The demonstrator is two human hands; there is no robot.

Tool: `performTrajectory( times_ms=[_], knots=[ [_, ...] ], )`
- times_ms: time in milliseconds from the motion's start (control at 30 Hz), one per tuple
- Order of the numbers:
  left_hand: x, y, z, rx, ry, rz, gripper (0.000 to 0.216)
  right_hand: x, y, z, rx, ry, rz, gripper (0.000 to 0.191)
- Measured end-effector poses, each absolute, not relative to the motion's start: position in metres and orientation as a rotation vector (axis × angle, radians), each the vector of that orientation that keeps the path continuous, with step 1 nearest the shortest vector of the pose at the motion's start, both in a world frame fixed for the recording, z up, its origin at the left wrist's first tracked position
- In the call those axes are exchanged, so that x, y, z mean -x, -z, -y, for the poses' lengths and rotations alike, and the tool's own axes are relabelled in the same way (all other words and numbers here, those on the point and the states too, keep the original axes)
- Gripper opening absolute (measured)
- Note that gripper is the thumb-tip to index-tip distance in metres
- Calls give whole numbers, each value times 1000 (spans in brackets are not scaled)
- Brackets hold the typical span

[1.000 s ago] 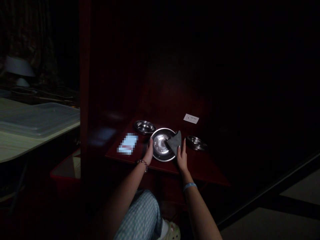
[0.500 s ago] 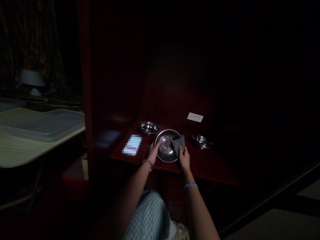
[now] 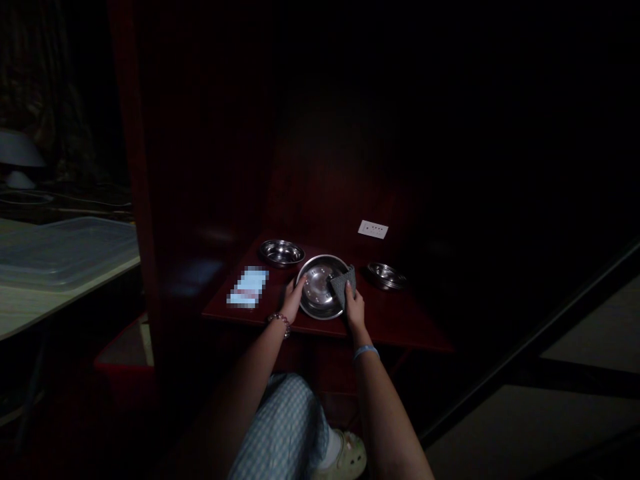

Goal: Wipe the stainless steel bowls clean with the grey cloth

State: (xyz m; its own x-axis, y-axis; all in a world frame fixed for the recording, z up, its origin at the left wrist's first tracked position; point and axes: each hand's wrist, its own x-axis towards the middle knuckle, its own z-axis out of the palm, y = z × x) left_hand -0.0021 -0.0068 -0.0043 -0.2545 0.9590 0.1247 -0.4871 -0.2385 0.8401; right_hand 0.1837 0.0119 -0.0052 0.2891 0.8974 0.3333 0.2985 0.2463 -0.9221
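A shiny metal bowl point(image 3: 320, 287) is tilted toward me over the dark red tabletop point(image 3: 400, 327). My left hand point(image 3: 293, 300) grips its left rim, thumb on the inside and fingers hidden behind. At the right rim, my right hand point(image 3: 355, 308) is closed on a grey cloth point(image 3: 344, 287), which is folded over the bowl's edge, thumb on top. Behind and to the left stands a smaller metal bowl point(image 3: 281, 253). Several shallow metal bowls or dishes, apparently stacked point(image 3: 386, 276), lie to the right of my right hand.
A lit, blurred-out screen point(image 3: 248, 287) lies left of the bowl. On the back wall is a white socket plate point(image 3: 373, 229). A partition point(image 3: 135, 220) separates a pale table point(image 3: 100, 283) with a clear plastic lid or box point(image 3: 70, 253) and a white lamp point(image 3: 20, 153).
The view has swung slightly right, so everything sits further left in the picture. Both hands keep their hold on the bowl and cloth, with hardly any shift between them.
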Motion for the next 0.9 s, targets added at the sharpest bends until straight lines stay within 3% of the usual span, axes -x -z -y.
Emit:
performTrajectory(
  times_ms=[367, 767, 900],
  knots=[
    [3, 7, 4, -790, -1695, -808, 50, -189, 14, -21, 1384, -644, 1348, 58],
    [2, 2, 14, -957, -1596, -887, 51, -194, 15, -23, 1503, -501, 1249, 50],
    [-1, 4, 12, -996, -1573, -934, 66, -195, 15, -23, 1529, -488, 1203, 47]
  ],
)
